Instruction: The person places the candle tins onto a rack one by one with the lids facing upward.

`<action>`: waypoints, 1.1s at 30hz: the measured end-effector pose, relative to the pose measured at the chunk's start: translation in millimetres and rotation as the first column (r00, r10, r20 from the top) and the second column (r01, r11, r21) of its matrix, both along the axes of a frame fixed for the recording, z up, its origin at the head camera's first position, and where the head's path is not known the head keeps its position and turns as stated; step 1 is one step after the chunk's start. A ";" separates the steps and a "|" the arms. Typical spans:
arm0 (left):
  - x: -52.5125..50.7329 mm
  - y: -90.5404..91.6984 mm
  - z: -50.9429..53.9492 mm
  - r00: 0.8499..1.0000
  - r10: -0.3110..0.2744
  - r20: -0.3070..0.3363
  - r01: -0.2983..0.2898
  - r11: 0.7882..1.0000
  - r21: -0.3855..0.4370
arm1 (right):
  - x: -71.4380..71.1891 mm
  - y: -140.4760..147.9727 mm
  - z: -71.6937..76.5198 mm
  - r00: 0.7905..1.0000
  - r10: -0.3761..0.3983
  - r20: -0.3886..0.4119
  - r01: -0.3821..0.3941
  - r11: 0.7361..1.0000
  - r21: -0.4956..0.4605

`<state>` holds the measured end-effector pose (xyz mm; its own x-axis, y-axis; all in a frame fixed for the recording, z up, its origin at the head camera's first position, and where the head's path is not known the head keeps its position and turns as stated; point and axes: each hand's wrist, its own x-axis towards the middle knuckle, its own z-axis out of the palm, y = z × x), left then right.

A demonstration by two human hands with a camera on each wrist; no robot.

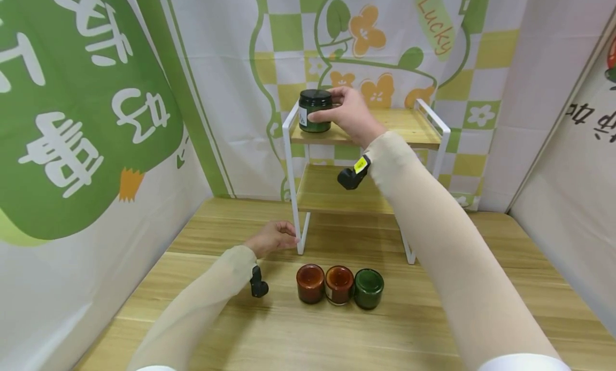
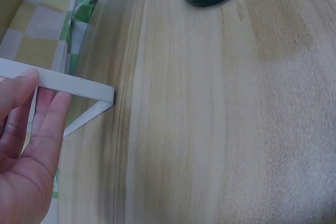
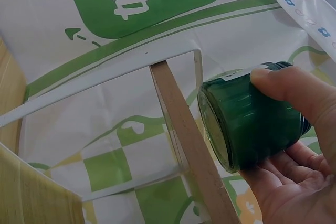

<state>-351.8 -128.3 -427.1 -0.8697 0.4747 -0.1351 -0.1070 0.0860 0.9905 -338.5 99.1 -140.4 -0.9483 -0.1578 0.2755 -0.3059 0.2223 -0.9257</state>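
My right hand (image 1: 353,114) grips a green glass jar (image 1: 315,105) with a black lid and a white label, over the left end of the rack's top shelf. In the right wrist view the jar's round base shows beside the edge of the board (image 3: 189,135); whether they touch I cannot tell. Down at the table, the left hand (image 1: 271,238) pinches the front left leg (image 1: 293,200) of the white-framed rack between thumb and fingers. The left wrist view shows that white bar (image 2: 79,86) in its fingers.
Two amber glass jars (image 1: 310,283) (image 1: 339,285) and another green jar (image 1: 369,289) stand in a row in front of the rack. A lower wooden shelf (image 1: 337,189) lies beneath the top one. Printed cloth (image 1: 221,82) hangs around the wooden table (image 1: 337,341).
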 end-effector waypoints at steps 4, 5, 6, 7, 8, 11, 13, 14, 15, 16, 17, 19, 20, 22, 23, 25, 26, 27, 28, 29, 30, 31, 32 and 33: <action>-0.1 0.7 -0.1 1.000 0.002 0.012 -0.002 1.000 0.004 | -0.3 -2.3 -0.9 1.000 -0.005 0.028 0.005 1.000 0.013; 0.0 0.7 -0.2 1.000 -0.001 0.010 0.001 1.000 0.003 | -0.3 -2.7 -1.1 0.999 -0.005 0.036 0.005 1.000 0.016; -0.1 0.8 -0.3 1.000 -0.005 0.007 0.005 1.000 0.002 | -0.4 -3.2 -1.2 0.999 -0.005 0.042 0.004 1.000 0.019; -0.2 0.9 -0.4 1.000 -0.009 0.005 0.009 1.000 0.002 | -0.5 -3.7 -1.4 0.999 -0.005 0.046 0.004 1.000 0.018; -0.3 0.9 -0.6 1.000 -0.011 0.005 0.011 1.000 0.004 | -0.6 -4.2 -1.7 0.999 -0.004 0.048 0.004 1.000 0.018; -0.8 0.6 -1.2 1.000 -0.017 0.004 0.017 1.000 0.007 | -1.3 -5.4 -2.5 0.999 -0.002 0.052 0.002 1.000 0.013; -0.9 0.3 -1.3 1.000 -0.015 0.007 0.015 1.000 0.014 | -1.7 -6.0 -3.2 0.999 -0.001 0.052 0.001 1.000 0.011; -1.1 -0.1 -1.5 1.000 -0.017 0.005 0.017 1.000 0.017 | -2.0 -6.2 -3.5 0.999 -0.001 0.054 0.000 1.000 0.012; -1.2 -0.5 -1.7 1.000 -0.018 0.003 0.018 1.000 0.018 | -2.3 -6.4 -3.8 0.998 0.000 0.057 -0.001 1.000 0.011; -1.3 -0.6 -1.9 1.000 -0.018 0.004 0.018 1.000 0.022 | -2.5 -6.5 -4.1 0.998 0.001 0.060 -0.001 1.000 0.011; -1.4 -0.8 -2.1 1.000 -0.017 0.004 0.017 1.000 0.024 | -2.8 -6.7 -4.3 0.998 0.002 0.065 -0.002 1.000 0.010; -1.8 -0.9 -2.4 1.000 -0.019 0.003 0.019 1.000 0.024 | -3.1 -6.9 -4.5 0.997 0.003 0.076 -0.003 1.000 0.009; -2.1 -0.8 -2.6 1.000 -0.021 0.003 0.020 0.999 0.024 | -3.2 -7.0 -4.5 0.997 0.002 0.080 -0.002 1.000 0.011; -2.5 -0.4 -2.8 1.000 -0.019 0.008 0.019 1.000 0.025 | -3.3 -7.0 -4.5 0.996 0.005 0.088 -0.006 1.000 0.008; -2.5 -0.3 -2.7 1.000 -0.020 0.007 0.020 1.000 0.024 | -3.3 -7.1 -4.4 0.996 0.006 0.090 -0.007 1.000 0.008; -2.7 -0.5 -2.6 1.000 -0.024 0.005 0.024 0.999 0.026 | -3.2 -7.2 -4.2 0.996 0.008 0.092 -0.009 1.000 0.007; -2.6 -0.5 -2.5 1.000 -0.025 0.004 0.025 0.999 0.028 | -3.1 -7.3 -4.1 0.996 0.009 0.092 -0.010 1.000 0.006; -2.7 -0.5 -2.5 1.000 -0.026 0.004 0.026 0.999 0.029 | -3.1 -7.4 -4.0 0.996 0.010 0.094 -0.011 1.000 0.004; -2.6 -0.7 -2.7 1.000 -0.027 0.003 0.026 0.999 0.030 | -3.0 -7.5 -3.8 0.995 0.009 0.096 -0.010 1.000 0.005; -2.5 -0.8 -2.7 1.000 -0.028 0.003 0.028 0.999 0.032 | -2.8 -7.5 -3.8 0.995 0.010 0.097 -0.011 1.000 0.006; -2.7 -1.0 -3.1 1.000 -0.029 0.002 0.029 0.999 0.031 | -2.8 -7.6 -3.7 0.995 0.012 0.100 -0.013 1.000 0.007; -2.8 -1.0 -3.5 1.000 -0.026 0.002 0.026 0.999 0.030 | -2.7 -7.6 -3.7 0.995 0.014 0.101 -0.015 1.000 0.008; -2.8 -1.0 -3.8 1.000 -0.024 0.004 0.024 0.999 0.029 | -2.6 -7.7 -3.7 0.994 0.018 0.103 -0.019 1.000 0.008; -2.9 -1.1 -4.1 1.000 -0.021 0.005 0.021 0.999 0.027 | -2.6 -7.8 -3.5 0.994 0.022 0.107 -0.023 1.000 0.008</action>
<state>-354.7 -129.4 -431.2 -0.8587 0.4967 -0.1263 -0.1103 0.0616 0.9920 -341.0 91.3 -143.9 -0.9683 -0.1820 0.1712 -0.2105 0.2253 -0.9513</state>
